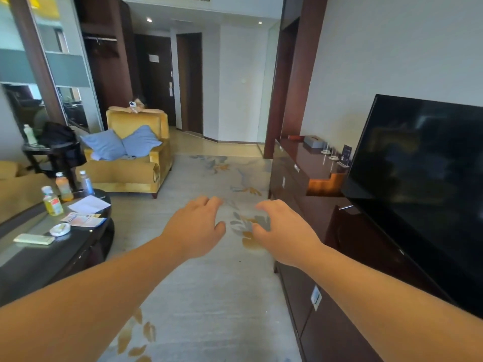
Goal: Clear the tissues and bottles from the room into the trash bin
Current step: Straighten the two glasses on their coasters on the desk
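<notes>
Left hand: the left hand (194, 228) reaches forward over the carpet (209, 283), palm down; fingers loosely curled and released; it holds nothing.
Right hand: the right hand (285, 231) is stretched out just beside the left, apart from it; fingers loosely curled, thumb tucked inward; it grasps nothing.
Bottles on the desk: three stand upright near the far end of the dark glossy desk (39, 259) at the left; a yellow bottle (52, 202) nearest; an orange bottle (64, 186) behind it; a clear bottle (86, 182) with a blue label to the right of those; all well apart from both hands.
Fourth bottle: a pale bottle (30, 134) stands on a side desk (47, 150) further back, beside a black bag (57, 134).
Other things on the desk: white papers (88, 205); a small round white dish (60, 229), contents unclear; a pale remote (34, 239) lying flat at the near end.
Seating: a yellow armchair (136, 165) beyond the desk; two blue cushions (104, 145) lean on its seat.
Right side: a dark wooden cabinet (300, 168) runs along the wall; a grey tissue box (313, 141) sits at its far end; a large black television (423, 178), screen off, stands nearer.
Floor: pale grey carpet with blue and orange leaf patterns beneath both hands.
</notes>
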A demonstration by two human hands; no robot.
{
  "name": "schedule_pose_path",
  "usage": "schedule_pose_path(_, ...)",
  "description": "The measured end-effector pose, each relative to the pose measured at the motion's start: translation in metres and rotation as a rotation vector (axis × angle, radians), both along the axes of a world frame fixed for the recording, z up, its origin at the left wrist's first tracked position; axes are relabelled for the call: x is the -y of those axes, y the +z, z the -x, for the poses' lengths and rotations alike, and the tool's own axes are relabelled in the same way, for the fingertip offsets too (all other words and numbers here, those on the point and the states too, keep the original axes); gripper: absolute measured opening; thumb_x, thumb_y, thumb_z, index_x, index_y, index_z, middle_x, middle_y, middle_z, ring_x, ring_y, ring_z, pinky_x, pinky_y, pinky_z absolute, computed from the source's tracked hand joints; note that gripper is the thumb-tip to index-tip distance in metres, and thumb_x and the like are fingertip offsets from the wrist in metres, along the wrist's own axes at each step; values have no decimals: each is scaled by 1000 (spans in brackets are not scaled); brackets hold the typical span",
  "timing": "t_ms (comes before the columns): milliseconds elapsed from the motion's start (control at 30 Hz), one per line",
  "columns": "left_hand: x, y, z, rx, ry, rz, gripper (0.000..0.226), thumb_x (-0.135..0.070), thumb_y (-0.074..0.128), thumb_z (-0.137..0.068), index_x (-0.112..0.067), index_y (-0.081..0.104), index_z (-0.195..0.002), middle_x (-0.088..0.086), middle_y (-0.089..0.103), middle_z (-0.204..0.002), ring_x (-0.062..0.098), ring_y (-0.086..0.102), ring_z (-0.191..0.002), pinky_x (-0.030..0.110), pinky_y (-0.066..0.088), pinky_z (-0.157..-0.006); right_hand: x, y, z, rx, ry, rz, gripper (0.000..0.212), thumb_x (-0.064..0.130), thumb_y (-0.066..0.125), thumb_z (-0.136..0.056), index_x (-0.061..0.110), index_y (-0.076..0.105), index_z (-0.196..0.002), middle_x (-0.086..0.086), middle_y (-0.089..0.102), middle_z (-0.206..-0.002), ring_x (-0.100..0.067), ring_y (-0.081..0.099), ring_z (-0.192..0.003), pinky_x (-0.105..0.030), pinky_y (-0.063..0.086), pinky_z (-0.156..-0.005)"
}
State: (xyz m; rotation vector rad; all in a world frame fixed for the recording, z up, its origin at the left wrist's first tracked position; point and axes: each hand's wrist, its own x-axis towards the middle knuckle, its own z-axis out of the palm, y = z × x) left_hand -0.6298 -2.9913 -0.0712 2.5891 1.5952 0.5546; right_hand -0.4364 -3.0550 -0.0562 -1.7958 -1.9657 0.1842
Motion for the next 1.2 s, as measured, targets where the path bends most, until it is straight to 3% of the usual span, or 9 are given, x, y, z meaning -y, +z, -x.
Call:
schedule_pose_path(100,-35,-12,-16,-15,9,10,48,-42,43,-93,-25,34,-138,1,44,-134,25,45,-120,38,43,-92,-40,-9,-13,-8,1,25,50,43,48,-93,26,39,-140,4,40,-142,-17,46,-124,-34,41,-95)
schedule_pose_path(400,-166,-7,-82,-10,48,12,50,-40,43,-94,-24,33,-139,3,44,-136,25,43,-123,38,43,-95,-175,-8,-82,-10,29,64,53,43,47,-94,25,36,-143,4,37,-147,-18,40,-131,-37,39,-103)
schedule_pose_path(900,-410,-49,-113,-36,33,83,50,-42,43,-93,-25,32,-139,3,44,-136,26,43,-122,39,43,-95,-428,-44,-110,21,26,134,52,43,48,-93,25,38,-141,3,38,-146,-19,43,-128,-36,40,-99)
schedule_pose_path(1200,-599,-25,-100,-26,-40,66,50,-41,43,-93,-23,34,-139,5,45,-135,28,44,-121,41,43,-93,-596,-29,-101,-2,-69,134,50,39,49,-92,23,41,-139,-1,41,-141,-21,54,-114,-38,45,-91)
